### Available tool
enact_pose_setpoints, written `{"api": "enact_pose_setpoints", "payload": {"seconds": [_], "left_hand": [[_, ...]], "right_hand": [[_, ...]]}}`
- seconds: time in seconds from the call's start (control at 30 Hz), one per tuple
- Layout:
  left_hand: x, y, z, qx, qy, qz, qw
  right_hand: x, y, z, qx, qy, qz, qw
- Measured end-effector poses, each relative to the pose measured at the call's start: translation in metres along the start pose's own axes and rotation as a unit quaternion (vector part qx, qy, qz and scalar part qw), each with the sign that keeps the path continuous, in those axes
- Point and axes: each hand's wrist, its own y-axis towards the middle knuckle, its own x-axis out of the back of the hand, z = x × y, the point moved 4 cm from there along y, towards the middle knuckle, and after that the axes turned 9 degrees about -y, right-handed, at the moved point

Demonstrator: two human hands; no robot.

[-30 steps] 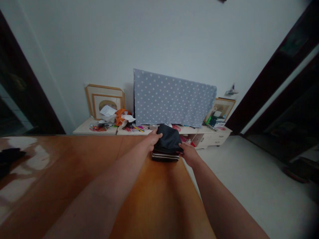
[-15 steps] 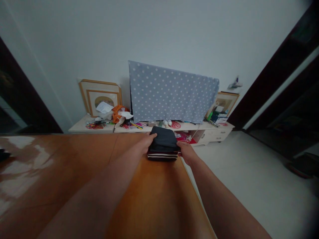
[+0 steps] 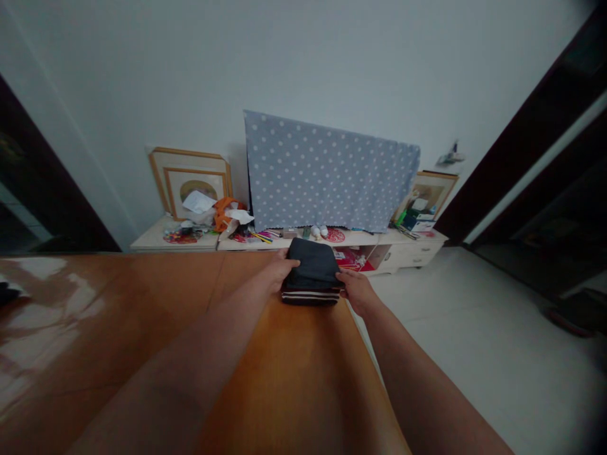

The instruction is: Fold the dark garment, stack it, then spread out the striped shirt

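Gripping a stack of folded clothes [image 3: 310, 276] at the table [image 3: 294, 379] edge
Both arms stretched forward; left hand [image 3: 279, 272] and right hand [image 3: 356, 291] press its two sides, fingers curled.

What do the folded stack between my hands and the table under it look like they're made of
The folded stack looks like soft fabric: matte dark cloth on top, rounded folds, and pale stripes along the layered edge below. The left hand and right hand press its sides. The table appears to be wood or wood veneer with a glossy finish: orange-brown colour and bright window reflections on its surface.
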Motion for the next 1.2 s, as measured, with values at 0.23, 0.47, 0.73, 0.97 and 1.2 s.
{"api": "enact_pose_setpoints", "payload": {"seconds": [0.23,0.47,0.73,0.97,1.2], "left_hand": [[-0.006,-0.005,-0.009,-0.015,0.009,-0.01,1.0],[-0.011,-0.019,-0.047,0.005,0.003,0.082,0.997],[-0.028,-0.046,-0.079,0.07,0.052,0.272,0.958],[-0.035,-0.051,-0.073,0.095,0.105,0.304,0.942],[0.002,-0.032,-0.058,0.156,0.036,0.141,0.977]], "right_hand": [[-0.001,-0.009,0.002,-0.035,0.064,0.0,0.997],[-0.014,-0.03,0.013,-0.09,0.221,0.11,0.965],[-0.008,-0.041,0.047,-0.006,0.177,0.213,0.961],[-0.019,-0.046,0.057,-0.041,0.038,0.232,0.971],[-0.013,-0.01,0.052,-0.052,0.13,0.111,0.984]]}}
